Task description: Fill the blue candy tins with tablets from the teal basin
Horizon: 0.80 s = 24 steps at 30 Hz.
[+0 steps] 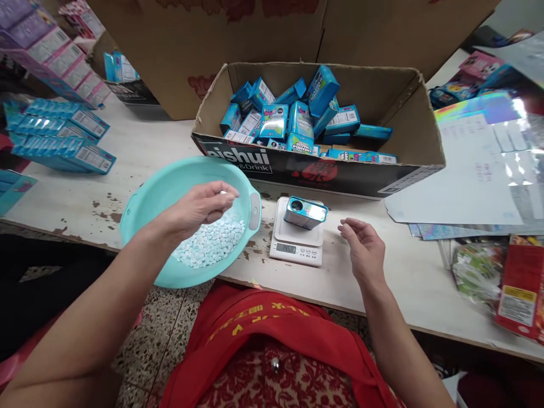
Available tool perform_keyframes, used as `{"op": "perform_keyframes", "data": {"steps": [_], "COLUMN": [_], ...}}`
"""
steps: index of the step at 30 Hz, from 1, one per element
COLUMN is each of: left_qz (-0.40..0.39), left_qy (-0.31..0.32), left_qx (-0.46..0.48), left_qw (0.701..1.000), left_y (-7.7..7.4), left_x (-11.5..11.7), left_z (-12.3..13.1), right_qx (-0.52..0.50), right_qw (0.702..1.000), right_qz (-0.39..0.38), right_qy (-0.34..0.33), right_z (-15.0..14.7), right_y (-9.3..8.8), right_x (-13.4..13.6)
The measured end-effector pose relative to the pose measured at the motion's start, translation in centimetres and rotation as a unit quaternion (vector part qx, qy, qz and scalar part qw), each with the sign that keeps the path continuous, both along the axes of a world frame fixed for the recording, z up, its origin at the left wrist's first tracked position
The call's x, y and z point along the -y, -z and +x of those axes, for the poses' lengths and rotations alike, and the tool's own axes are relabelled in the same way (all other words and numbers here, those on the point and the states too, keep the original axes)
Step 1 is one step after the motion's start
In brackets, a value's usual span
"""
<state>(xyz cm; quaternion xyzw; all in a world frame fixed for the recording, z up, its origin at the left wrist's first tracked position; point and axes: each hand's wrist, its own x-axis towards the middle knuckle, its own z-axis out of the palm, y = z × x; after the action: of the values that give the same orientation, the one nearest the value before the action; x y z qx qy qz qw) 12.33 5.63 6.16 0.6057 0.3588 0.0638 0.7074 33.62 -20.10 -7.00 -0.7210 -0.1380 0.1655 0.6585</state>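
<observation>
My left hand is above a turquoise basin, its thumb and fingertips pinched on a small white candy that barely shows. Inside the basin lies a heap of small white and pale blue candies. A white digital scale stands to the right of the basin, with digits on its display. On its plate rests a blue tin, with a round dark opening in its upward side. Just right of the scale, my right hand is open, fingers loosely curled and apart from the thumb, touching neither tin nor scale.
Behind the scale stands a cardboard box holding several blue packs. Stacks of blue packs are at the left. Shiny printed sheets and a red packet lie at the right. The table's front edge runs before me.
</observation>
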Motion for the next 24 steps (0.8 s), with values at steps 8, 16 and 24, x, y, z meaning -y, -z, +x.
{"op": "perform_keyframes", "data": {"steps": [8, 16, 24], "left_qz": [-0.063, -0.122, -0.121], "left_qy": [0.051, -0.055, -0.085], "left_qx": [0.036, 0.08, 0.08], "left_qw": [0.996, 0.988, 0.986], "left_y": [-0.8, 0.1, 0.2], "left_x": [2.3, 1.7, 0.8], "left_z": [5.3, 5.2, 3.9], "right_qx": [0.007, -0.001, -0.002], "right_qw": [1.0, 0.999, 1.0], "right_qz": [-0.014, -0.025, -0.024], "right_qy": [0.021, 0.028, 0.014], "right_z": [-0.2, -0.2, -0.1], "right_y": [-0.4, 0.2, 0.1], "right_x": [1.6, 2.7, 1.9]}}
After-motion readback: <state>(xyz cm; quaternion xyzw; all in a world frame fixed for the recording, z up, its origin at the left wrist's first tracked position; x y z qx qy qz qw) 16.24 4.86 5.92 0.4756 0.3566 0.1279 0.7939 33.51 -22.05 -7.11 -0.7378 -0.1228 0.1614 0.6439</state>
